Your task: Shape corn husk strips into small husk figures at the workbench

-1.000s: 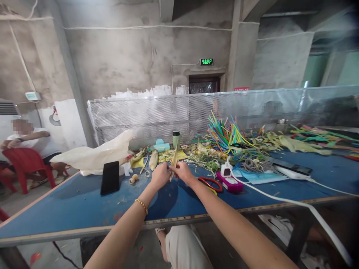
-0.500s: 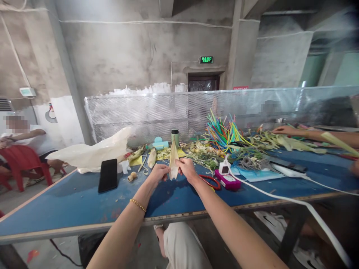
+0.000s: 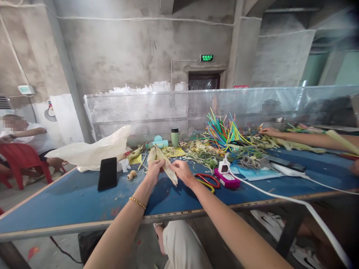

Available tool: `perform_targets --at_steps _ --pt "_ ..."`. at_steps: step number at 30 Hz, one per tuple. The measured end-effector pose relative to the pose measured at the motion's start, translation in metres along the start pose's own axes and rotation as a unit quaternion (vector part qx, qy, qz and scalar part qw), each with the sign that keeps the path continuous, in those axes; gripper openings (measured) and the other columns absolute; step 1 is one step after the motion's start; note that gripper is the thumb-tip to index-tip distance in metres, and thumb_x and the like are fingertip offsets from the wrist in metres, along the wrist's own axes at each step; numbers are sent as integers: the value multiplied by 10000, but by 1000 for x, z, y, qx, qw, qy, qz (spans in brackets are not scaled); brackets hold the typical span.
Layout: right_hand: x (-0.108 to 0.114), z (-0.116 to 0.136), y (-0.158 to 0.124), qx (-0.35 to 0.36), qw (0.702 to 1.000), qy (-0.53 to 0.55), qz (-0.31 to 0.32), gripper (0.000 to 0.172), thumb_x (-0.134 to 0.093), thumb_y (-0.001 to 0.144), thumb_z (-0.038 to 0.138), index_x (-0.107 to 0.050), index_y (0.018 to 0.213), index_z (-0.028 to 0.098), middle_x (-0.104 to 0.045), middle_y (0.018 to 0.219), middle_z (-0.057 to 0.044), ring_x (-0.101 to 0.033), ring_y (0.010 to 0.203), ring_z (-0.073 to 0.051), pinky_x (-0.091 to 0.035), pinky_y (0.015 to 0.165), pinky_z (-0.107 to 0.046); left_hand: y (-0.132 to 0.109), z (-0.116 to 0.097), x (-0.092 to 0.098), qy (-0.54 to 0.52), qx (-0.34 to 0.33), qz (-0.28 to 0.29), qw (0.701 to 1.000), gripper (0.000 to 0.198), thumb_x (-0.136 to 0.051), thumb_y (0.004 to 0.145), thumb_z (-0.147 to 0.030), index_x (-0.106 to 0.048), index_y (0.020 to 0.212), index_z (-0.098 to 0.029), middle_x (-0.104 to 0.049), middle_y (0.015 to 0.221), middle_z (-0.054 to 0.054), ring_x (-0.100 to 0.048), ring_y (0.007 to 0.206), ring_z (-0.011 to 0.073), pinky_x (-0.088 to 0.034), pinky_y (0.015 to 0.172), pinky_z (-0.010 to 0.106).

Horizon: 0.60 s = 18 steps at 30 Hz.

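A pale dried corn husk (image 3: 166, 164) slants over the blue table, its pointed lower end toward me. My left hand (image 3: 155, 169) is closed on its left side, thumb on top. The fingertips of my right hand (image 3: 181, 171) pinch its right edge. A second pale husk bundle (image 3: 152, 152) shows just behind my left hand; I cannot tell whether that hand touches it. Scissors (image 3: 209, 181) with red and yellow handles lie right of my right hand. To the left of my left hand rests a small tan knobbly piece (image 3: 131, 175).
A black phone (image 3: 108, 173) and a cream plastic bag (image 3: 92, 151) lie on the left. A green bottle (image 3: 174, 137) stands behind the husks. Colourful pipe cleaners (image 3: 224, 132), a purple power block (image 3: 227, 180) and a white cable are on the right. A co-worker's hand (image 3: 270, 132) reaches among husks.
The husk has gone from upright to slanting, its lower tip now to the right. My left hand has moved up onto it. The co-worker's hand has shifted left.
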State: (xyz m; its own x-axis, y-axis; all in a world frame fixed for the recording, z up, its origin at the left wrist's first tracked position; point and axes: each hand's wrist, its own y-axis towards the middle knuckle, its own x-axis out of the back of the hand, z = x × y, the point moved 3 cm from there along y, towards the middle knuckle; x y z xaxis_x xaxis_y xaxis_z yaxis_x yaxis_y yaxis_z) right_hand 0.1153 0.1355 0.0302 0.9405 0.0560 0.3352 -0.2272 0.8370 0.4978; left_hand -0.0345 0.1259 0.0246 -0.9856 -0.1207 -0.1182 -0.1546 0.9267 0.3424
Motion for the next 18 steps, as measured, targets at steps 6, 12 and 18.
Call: perform_targets --at_steps 6,12,18 --pt "3 12 -2 56 998 -17 26 390 -479 867 449 -428 579 190 -408 560 40 -369 574 -112 -287 533 -234 2 -3 -3 -101 61 -11 993 308 -701 691 -465 -587 703 -180 -629 695 69 -611 635 188 -497 639 335" --pt "7 16 -1 85 995 -43 -12 375 -447 875 444 -408 596 196 -415 590 25 -387 603 -125 -297 557 -242 -10 -8 -10 -72 71 67 993 342 -824 578 -382 -666 741 -127 -650 697 63 -576 579 140 -452 557 266" --pt "9 13 0 63 996 -12 -59 348 -504 850 485 -513 659 194 -549 624 -1 -490 599 -142 -374 548 -243 -13 -7 -16 -20 43 82 996 362 -832 554 -364 -681 749 -100 -628 650 41 -531 538 121 -397 511 245"
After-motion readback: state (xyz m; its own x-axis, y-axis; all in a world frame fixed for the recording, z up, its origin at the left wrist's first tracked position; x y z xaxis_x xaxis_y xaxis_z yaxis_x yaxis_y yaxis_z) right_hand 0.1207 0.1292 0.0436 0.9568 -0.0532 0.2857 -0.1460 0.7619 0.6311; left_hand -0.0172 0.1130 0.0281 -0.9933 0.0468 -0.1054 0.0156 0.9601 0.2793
